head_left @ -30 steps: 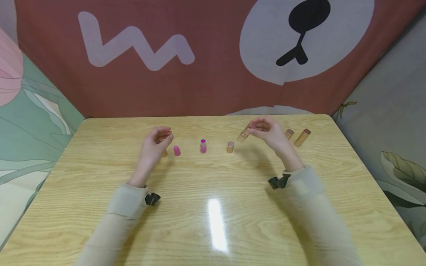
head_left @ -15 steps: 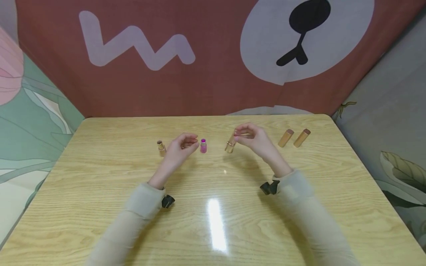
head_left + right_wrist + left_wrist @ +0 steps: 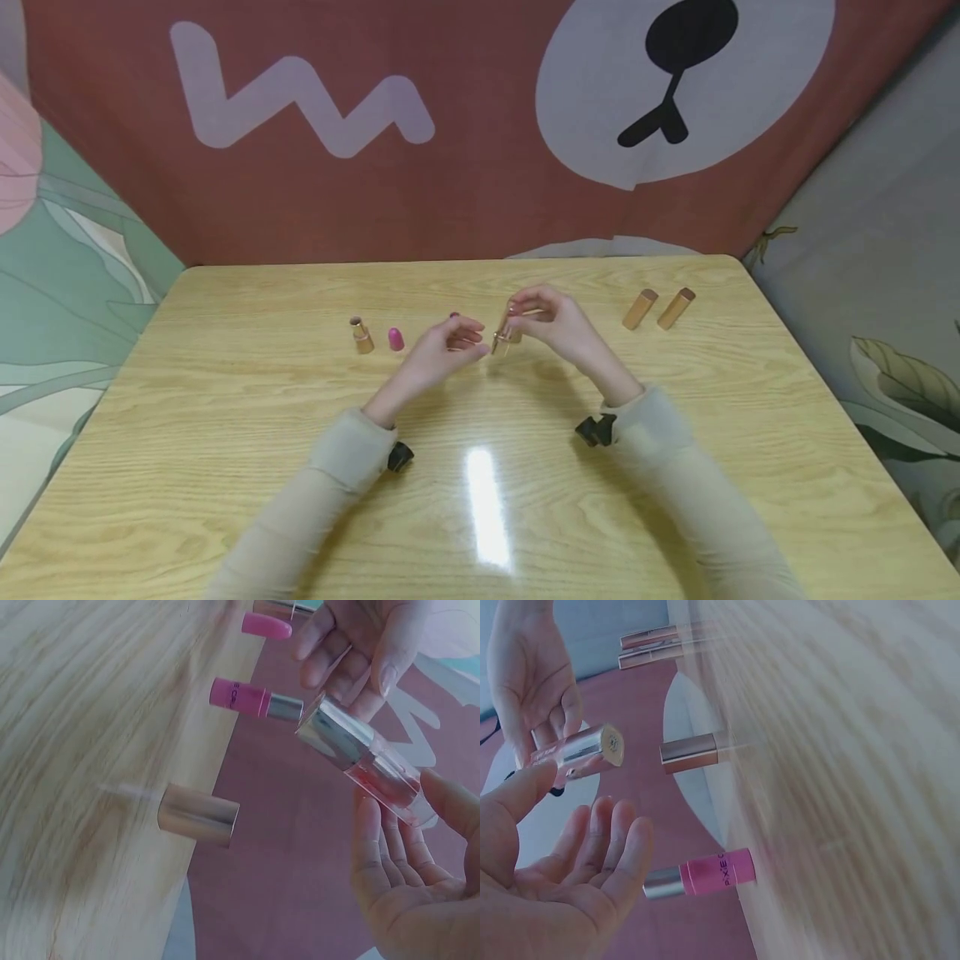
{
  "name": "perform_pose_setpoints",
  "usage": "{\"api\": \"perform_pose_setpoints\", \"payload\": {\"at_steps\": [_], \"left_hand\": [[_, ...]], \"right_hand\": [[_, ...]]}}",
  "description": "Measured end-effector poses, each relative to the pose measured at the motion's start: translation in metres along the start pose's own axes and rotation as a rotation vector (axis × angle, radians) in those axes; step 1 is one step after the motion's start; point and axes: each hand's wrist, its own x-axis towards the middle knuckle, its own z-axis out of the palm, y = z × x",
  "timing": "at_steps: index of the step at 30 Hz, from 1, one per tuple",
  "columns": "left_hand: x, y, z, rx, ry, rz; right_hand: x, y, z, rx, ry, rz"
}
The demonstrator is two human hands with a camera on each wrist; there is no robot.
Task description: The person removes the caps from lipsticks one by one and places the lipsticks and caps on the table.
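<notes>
My right hand [image 3: 551,321] pinches a lipstick tube [image 3: 367,757] by its clear, reddish end between thumb and fingers. The tube is tilted above the table, its shiny gold end pointing toward my left hand [image 3: 446,350]. That left hand has its fingers loosely bent and spread close to the gold end; whether it touches the tube I cannot tell. Below the held tube, a short gold cap [image 3: 199,816] stands on the table. A pink lipstick base [image 3: 712,876] with a silver collar stands beyond the left hand, mostly hidden by it in the head view.
On the left of the wooden table [image 3: 300,500] stand a gold lipstick base [image 3: 362,335] and a rounded pink cap [image 3: 396,339]. Two gold-brown tubes [image 3: 640,309] stand at the right. A reddish cloth [image 3: 480,192] with a printed bear hangs behind.
My left hand has moved right, away from the gold lipstick base and past the pink cap, toward my right hand. The right hand has carried its lipstick tube left, over beside the gold cap.
</notes>
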Motion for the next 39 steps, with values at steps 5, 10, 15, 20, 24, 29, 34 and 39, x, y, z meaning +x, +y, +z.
{"api": "perform_pose_setpoints", "payload": {"at_steps": [5, 10, 15, 20, 24, 29, 34, 39], "left_hand": [[0.000, 0.001, 0.005, -0.013, -0.036, -0.027], [0.000, 0.000, 0.007, -0.018, -0.055, -0.024], [0.000, 0.000, 0.008, 0.003, -0.047, -0.014], [0.000, 0.001, 0.008, -0.005, -0.041, 0.004], [0.000, 0.001, 0.008, -0.018, -0.026, 0.016], [-0.001, 0.002, 0.008, -0.026, -0.010, 0.000], [-0.001, 0.003, 0.008, -0.044, -0.001, -0.011], [-0.002, 0.003, 0.008, -0.063, 0.029, -0.017]], "right_hand": [[-0.001, 0.000, 0.005, 0.012, -0.016, -0.005], [0.000, 0.000, 0.010, 0.050, -0.029, -0.021], [-0.001, -0.003, 0.013, 0.055, -0.028, -0.035], [-0.001, -0.003, 0.015, 0.071, -0.025, -0.034], [-0.001, -0.003, 0.016, 0.087, -0.022, -0.038], [-0.002, -0.001, 0.019, 0.098, -0.039, -0.042], [-0.003, -0.001, 0.020, 0.106, -0.045, -0.033], [-0.003, -0.001, 0.021, 0.127, -0.042, -0.022]]}}
